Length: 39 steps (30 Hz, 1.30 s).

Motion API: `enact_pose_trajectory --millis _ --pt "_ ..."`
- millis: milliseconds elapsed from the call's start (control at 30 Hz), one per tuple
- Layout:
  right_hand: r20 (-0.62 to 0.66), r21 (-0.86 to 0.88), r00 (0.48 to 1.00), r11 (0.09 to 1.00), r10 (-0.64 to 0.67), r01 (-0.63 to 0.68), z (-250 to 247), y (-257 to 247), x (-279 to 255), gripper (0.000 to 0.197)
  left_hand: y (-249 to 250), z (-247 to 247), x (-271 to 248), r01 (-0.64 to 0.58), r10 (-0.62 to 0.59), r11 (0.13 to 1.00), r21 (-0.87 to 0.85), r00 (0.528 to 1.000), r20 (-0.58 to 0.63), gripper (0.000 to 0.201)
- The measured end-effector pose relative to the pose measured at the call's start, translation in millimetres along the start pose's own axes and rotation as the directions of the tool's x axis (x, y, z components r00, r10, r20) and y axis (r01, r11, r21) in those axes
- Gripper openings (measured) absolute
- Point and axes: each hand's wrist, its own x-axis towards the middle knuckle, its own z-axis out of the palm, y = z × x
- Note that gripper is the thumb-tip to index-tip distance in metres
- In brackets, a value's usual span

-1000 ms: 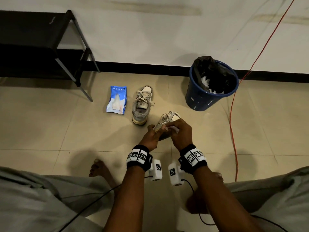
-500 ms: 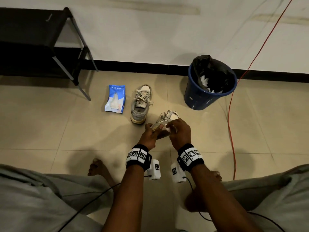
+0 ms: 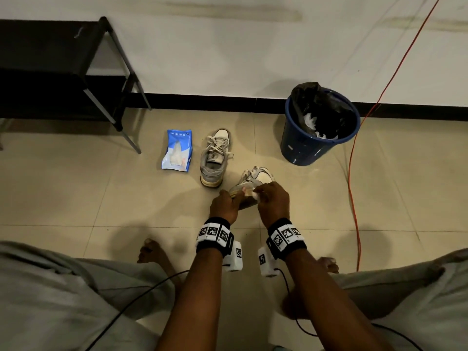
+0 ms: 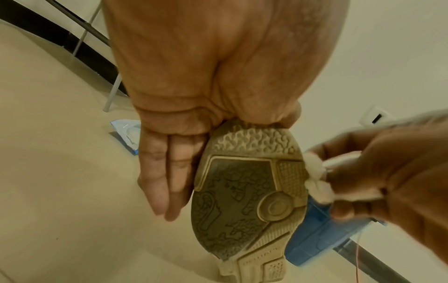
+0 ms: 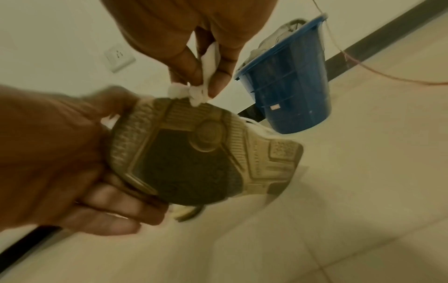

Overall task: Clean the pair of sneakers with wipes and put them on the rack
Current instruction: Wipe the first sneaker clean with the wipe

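My left hand (image 3: pixel 224 205) grips one grey-and-white sneaker (image 3: pixel 253 181) by its front end, tilted so the dirty sole (image 4: pixel 244 191) faces me. My right hand (image 3: pixel 272 198) pinches a crumpled white wipe (image 4: pixel 315 181) and presses it against the sole's edge (image 5: pixel 194 95). The second sneaker (image 3: pixel 215 158) stands upright on the floor to the left. A blue pack of wipes (image 3: pixel 178 150) lies beside it. The black shoe rack (image 3: pixel 50 67) stands at the far left against the wall.
A blue bin (image 3: pixel 319 127) with a black liner and used wipes stands at the right near the wall. A red cable (image 3: pixel 354 186) runs down the floor to its right. My knees and bare feet (image 3: pixel 152 252) frame the near floor.
The hands and the held sneaker stay in almost the same place. My right hand has shifted slightly along the sole's edge with the wipe.
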Motion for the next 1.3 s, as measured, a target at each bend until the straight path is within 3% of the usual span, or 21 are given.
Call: enact_pose_trajectory --millis 100,200,333,400,467,667,767,867,967,1133,1200,1300 --pt "-0.037 -0.018 0.991 0.991 0.129 -0.129 -4.9 16.8 2.4 0.023 3.5 3.9 -4.9 -0.041 0.042 0.999 0.015 0.997 -0.065 0.065" --pt "-0.003 -0.041 0.968 0.967 0.25 -0.25 -6.8 24.7 6.3 0.018 3.4 10.6 -6.5 -0.044 0.042 0.998 -0.034 0.998 -0.056 0.061" --pt "-0.027 0.124 0.989 0.983 0.142 -0.138 -9.0 3.0 2.7 0.016 -1.1 7.6 -4.0 -0.045 0.044 0.993 -0.11 0.999 -0.015 0.063" --pt "-0.029 0.234 0.998 0.971 0.048 -0.04 -6.4 -11.1 -0.5 0.017 -4.5 5.8 -0.4 -0.098 0.098 0.99 -0.099 0.995 -0.006 0.051" --pt "-0.023 0.303 0.999 0.952 0.048 -0.038 -1.3 -11.6 2.9 0.019 -8.1 3.2 0.7 -0.165 0.166 0.983 -0.085 0.986 0.014 0.045" --pt "0.034 0.074 0.984 0.981 0.176 -0.178 -5.6 26.4 34.4 0.02 -16.0 0.4 -1.5 -0.232 0.242 0.966 -0.119 0.967 0.077 0.071" --pt "0.101 0.11 0.991 0.99 0.083 -0.094 1.9 14.5 25.1 0.021 -13.8 0.7 3.2 -0.274 0.286 0.955 -0.115 0.953 0.1 0.087" --pt "0.18 0.039 0.984 0.999 0.014 -0.021 11.4 12.1 23.7 0.018 -21.5 6.6 5.9 -0.268 0.279 0.958 -0.107 0.955 0.104 0.085" --pt "0.066 -0.073 0.99 0.99 0.124 -0.119 5.1 25.7 37.4 0.016 -25.4 8.2 2.7 -0.293 0.303 0.95 -0.113 0.948 0.092 0.082" --pt "-0.01 0.129 0.996 0.988 0.091 -0.089 12.8 5.4 -4.9 0.016 -26.1 0.2 3.9 -0.287 0.295 0.948 -0.138 0.955 0.043 0.085" --pt "0.0 0.172 0.984 0.969 0.18 -0.178 16.0 9.5 -4.6 0.014 -30.0 -1.1 6.0 -0.28 0.285 0.951 -0.134 0.958 0.019 0.082" --pt "-0.019 0.139 0.947 0.939 0.321 -0.315 5.0 27.8 24.0 0.013 -20.0 4.0 4.7 -0.263 0.27 0.95 -0.167 0.963 0.024 0.062"
